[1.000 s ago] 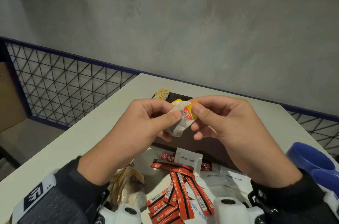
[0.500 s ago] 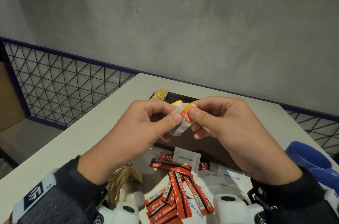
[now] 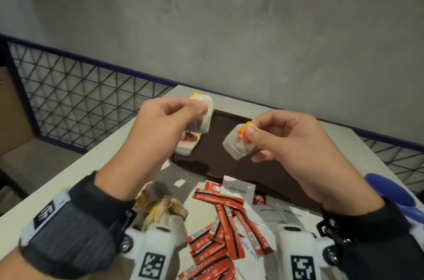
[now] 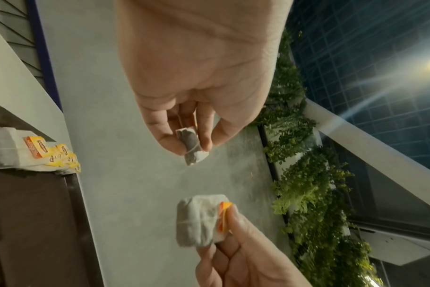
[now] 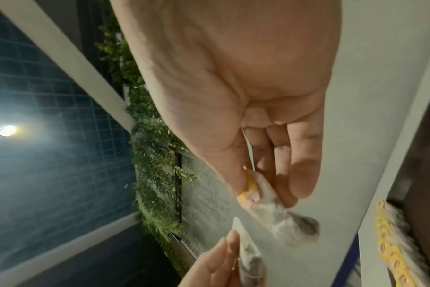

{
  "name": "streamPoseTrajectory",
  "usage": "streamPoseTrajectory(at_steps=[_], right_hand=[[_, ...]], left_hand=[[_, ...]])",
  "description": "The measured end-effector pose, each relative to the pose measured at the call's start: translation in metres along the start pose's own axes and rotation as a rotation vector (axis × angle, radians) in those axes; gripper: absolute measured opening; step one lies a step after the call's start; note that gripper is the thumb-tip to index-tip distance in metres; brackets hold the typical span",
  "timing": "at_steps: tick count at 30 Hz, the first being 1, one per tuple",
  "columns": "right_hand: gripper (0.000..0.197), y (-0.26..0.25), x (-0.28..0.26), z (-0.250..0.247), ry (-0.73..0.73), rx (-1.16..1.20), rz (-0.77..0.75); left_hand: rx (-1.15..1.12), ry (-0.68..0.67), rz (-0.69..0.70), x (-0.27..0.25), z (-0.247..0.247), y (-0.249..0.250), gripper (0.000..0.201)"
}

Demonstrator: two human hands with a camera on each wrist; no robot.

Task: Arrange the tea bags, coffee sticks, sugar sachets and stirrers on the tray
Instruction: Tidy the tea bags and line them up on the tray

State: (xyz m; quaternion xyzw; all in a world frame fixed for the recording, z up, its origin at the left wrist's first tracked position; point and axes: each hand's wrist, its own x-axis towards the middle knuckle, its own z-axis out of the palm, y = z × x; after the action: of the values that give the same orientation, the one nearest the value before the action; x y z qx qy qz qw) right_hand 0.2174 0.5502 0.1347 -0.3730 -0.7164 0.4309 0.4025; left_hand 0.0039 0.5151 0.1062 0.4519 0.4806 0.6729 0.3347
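Overhead, the left hand pinches a white paper tea bag above the far left corner of the dark brown rectangular tray, and the right hand pinches a second white tea bag with a red and yellow tag over the tray's middle. The two bags are apart. A row of tagged tea bags lies on the tray's left edge. Nearer, loose red coffee sticks and white sugar sachets lie scattered on the pale tabletop.

From the left wrist, thumb and fingertips curl round the first bag; the other bag hangs below it.

From the right wrist, the thumb presses the yellow tag against the fingers, the bag dangling beneath.
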Motion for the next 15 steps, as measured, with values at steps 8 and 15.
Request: streamPoseTrajectory(at_steps=[8,15], right_hand=[[0.014,-0.001,0.051,0.035,-0.298,-0.395,0.117],[0.012,0.026,0.115,0.078,-0.497,-0.423,0.241]], left_hand=[[-0.057,0.200,-0.019,0.017,-0.030,0.011,0.012],[-0.094,0.298,-0.017,0.027,-0.055,0.014,0.014]])
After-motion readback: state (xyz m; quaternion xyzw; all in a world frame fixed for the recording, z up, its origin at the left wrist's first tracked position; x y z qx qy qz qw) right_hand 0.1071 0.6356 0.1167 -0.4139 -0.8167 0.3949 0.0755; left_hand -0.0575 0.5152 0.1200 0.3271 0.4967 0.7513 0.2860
